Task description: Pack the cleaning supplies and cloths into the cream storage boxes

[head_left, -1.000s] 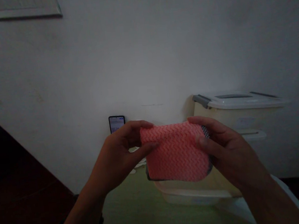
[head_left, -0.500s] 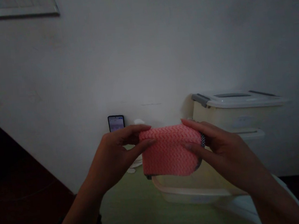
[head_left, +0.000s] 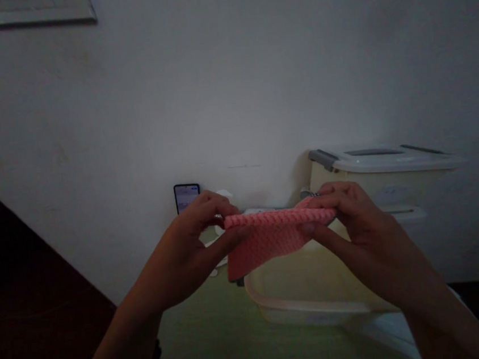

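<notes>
A pink cloth with a zigzag weave is stretched level between my two hands, its top edge folded over and its lower part hanging. My left hand pinches the left end between thumb and fingers. At the right end, my right hand grips the fold, thumb below and fingers above. A bit of dark checked edging shows near my right fingers. Behind and below the cloth is an open pale plastic bin, partly hidden by it.
A lidded storage box with grey latches stands against the wall at right. A phone leans upright behind my left hand, near a white object partly hidden. The green tabletop lies beneath.
The cloth was facing me as a flat panel; its top has now tipped into a narrow fold, and less of its face shows. My right fingers have curled over it.
</notes>
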Demonstrator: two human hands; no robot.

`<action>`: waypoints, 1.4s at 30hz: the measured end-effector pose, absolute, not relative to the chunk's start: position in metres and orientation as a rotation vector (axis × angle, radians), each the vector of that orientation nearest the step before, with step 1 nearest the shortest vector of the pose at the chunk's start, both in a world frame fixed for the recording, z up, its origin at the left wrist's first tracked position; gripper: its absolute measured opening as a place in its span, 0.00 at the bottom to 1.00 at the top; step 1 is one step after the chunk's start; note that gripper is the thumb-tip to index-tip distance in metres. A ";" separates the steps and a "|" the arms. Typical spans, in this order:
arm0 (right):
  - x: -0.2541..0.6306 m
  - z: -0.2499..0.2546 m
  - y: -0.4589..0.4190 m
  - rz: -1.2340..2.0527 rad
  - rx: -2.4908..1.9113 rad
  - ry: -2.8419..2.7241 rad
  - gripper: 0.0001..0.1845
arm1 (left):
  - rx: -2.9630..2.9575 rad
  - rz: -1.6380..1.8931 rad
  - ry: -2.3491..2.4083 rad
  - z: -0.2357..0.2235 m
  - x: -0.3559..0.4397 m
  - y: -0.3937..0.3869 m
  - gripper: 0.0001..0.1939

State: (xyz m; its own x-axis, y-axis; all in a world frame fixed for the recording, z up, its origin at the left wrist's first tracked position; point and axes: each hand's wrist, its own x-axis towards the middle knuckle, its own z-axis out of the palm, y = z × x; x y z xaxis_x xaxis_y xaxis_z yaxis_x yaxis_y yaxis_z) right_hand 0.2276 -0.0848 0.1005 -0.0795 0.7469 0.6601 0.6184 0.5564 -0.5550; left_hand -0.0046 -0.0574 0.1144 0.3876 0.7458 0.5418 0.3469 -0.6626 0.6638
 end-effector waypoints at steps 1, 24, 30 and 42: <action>0.227 0.100 -0.084 0.269 -1.087 -1.763 0.07 | 2.109 1.192 0.889 0.113 -0.003 -0.059 0.06; 0.206 0.096 -0.082 1.219 -0.716 -1.307 0.21 | 1.266 1.384 1.184 0.106 0.011 -0.044 0.17; 0.208 0.093 -0.082 0.911 -0.826 -1.497 0.19 | 1.220 1.347 1.013 0.110 0.009 -0.046 0.17; 0.206 0.094 -0.082 0.733 -0.999 -1.450 0.05 | 1.288 1.241 0.860 0.103 0.004 -0.041 0.13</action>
